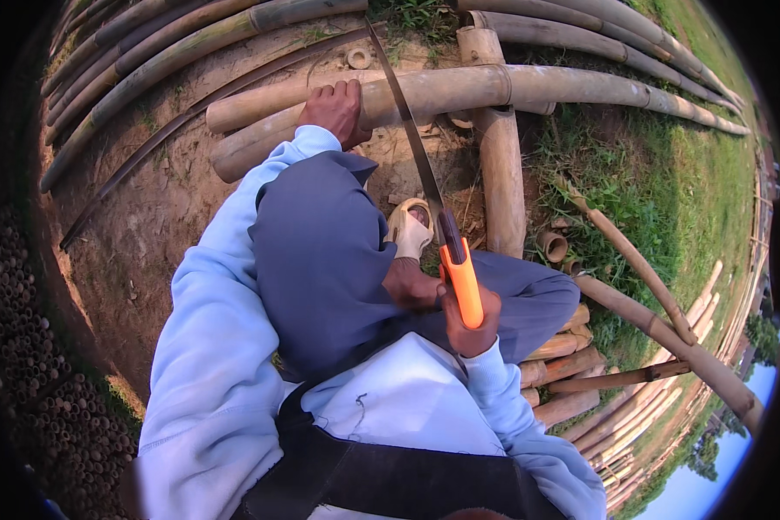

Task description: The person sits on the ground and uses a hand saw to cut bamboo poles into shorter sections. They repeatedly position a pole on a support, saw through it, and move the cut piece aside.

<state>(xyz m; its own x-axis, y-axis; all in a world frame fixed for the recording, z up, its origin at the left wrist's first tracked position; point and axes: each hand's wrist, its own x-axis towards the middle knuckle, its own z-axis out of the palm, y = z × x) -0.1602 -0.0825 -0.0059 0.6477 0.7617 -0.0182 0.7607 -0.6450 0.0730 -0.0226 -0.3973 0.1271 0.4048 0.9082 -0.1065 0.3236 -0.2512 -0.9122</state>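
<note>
In my right hand (pixel 474 314) is the orange handle of a hand saw (pixel 419 156), its long curved blade pointing away from me. The blade crosses a thick bamboo pole (pixel 442 91); whether its teeth sit in a cut I cannot tell. My left hand (pixel 334 111) is wrapped over the same pole, left of the blade, with the fingers curled round it. A second bamboo pole (pixel 273 98) lies alongside, just beyond. Both poles rest across a shorter bamboo log (pixel 500 173) on the ground.
Long bamboo poles (pixel 182 65) lie at the far left, others (pixel 572 39) at the far right. A thin dark strip (pixel 160 134) curves over the soil. Cut bamboo pieces (pixel 568 368) are stacked at my right. Many short tubes (pixel 61 425) stand at lower left. My sandalled foot (pixel 410 227) is near the blade.
</note>
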